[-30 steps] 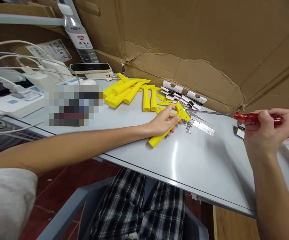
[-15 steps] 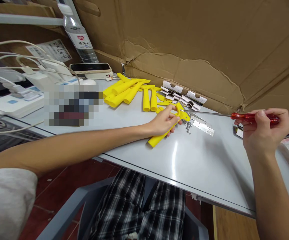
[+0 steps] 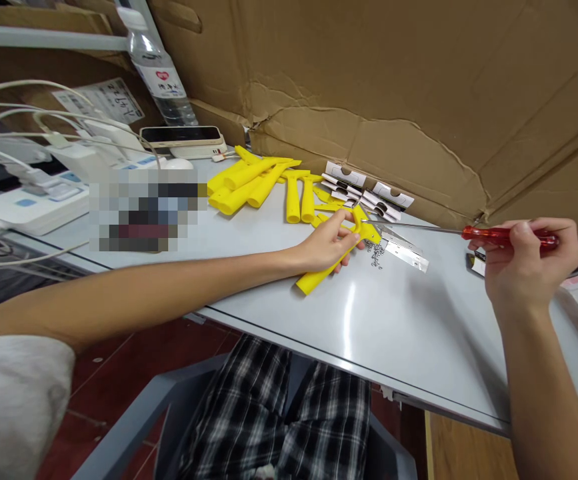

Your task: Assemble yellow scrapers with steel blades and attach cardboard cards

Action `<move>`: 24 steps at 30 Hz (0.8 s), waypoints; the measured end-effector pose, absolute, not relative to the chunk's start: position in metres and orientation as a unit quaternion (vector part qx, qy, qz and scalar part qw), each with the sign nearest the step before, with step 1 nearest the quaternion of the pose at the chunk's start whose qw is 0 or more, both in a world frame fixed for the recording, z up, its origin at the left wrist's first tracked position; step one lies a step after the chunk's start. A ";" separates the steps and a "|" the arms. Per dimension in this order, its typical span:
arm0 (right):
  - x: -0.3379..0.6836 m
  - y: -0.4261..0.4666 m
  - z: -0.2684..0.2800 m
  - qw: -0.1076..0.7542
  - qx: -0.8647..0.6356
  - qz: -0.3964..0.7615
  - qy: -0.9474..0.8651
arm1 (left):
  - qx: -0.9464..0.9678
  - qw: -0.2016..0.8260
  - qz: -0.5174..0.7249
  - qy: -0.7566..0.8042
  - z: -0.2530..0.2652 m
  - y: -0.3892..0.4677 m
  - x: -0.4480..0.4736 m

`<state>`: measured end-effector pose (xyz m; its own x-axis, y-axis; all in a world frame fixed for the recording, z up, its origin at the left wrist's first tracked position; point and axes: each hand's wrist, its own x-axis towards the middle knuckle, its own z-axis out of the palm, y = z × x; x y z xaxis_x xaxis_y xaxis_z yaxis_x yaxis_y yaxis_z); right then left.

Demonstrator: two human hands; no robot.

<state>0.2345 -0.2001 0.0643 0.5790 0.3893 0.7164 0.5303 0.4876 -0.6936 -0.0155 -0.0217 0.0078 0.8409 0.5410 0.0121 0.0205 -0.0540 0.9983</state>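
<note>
At the far left end of the bench (image 3: 393,327) I see a white power strip (image 3: 29,210) crowded with plugs and pale cables, and behind it a water bottle (image 3: 161,83) leaning a little against the metal frame. A phone (image 3: 181,135) lies near the foot of the bottle; the thing in front of it is blurred out, so I can't say what it is. Next along comes a loose heap of yellow handles (image 3: 249,190), with two more (image 3: 293,200) side by side just right of it. In front of these, over the middle of the bench, the person's left hand (image 3: 326,241) is closed around one yellow handle (image 3: 313,281), its hollow end toward the person and its broad head pointing away to the right. White card sleeves (image 3: 345,175) lie behind it, by the cardboard wall (image 3: 369,80). Just beside the head are a small scatter of screws (image 3: 377,257) and a shiny metal blade (image 3: 409,257). On the right, the right hand (image 3: 533,267) grips a screwdriver (image 3: 491,235) by its red handle, the long shaft running nearly level leftward to the head of the held piece, its tip at the upper part. A small dark packet (image 3: 477,263) sits next to that hand.
</note>
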 end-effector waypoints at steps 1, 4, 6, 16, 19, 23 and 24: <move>0.234 -0.200 0.064 0.731 -0.505 -0.047 -0.457 | 0.698 0.659 0.198 0.200 0.008 -0.022 -0.015; 0.234 -0.200 0.063 0.730 -0.508 -0.045 -0.455 | 0.697 0.661 0.196 0.198 0.008 -0.022 -0.015; 0.234 -0.200 0.063 0.730 -0.508 -0.042 -0.456 | 0.696 0.662 0.194 0.198 0.008 -0.022 -0.015; 0.235 -0.198 0.062 0.726 -0.505 -0.061 -0.462 | 0.693 0.666 0.199 0.189 0.004 -0.019 -0.013; 0.234 -0.198 0.061 0.722 -0.506 -0.073 -0.466 | 0.693 0.666 0.199 0.191 0.003 -0.019 -0.013; 0.234 -0.202 0.061 0.711 -0.521 -0.094 -0.464 | 0.696 0.662 0.200 0.194 0.004 -0.019 -0.014; 0.234 -0.203 0.062 0.706 -0.534 -0.106 -0.453 | 0.696 0.662 0.200 0.194 0.004 -0.019 -0.014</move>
<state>0.2340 -0.2030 0.0618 0.5679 0.3340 0.7523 0.6328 0.4073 -0.6585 -0.0142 -0.0194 0.0039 0.8454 0.5338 0.0212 0.0053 -0.0480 0.9988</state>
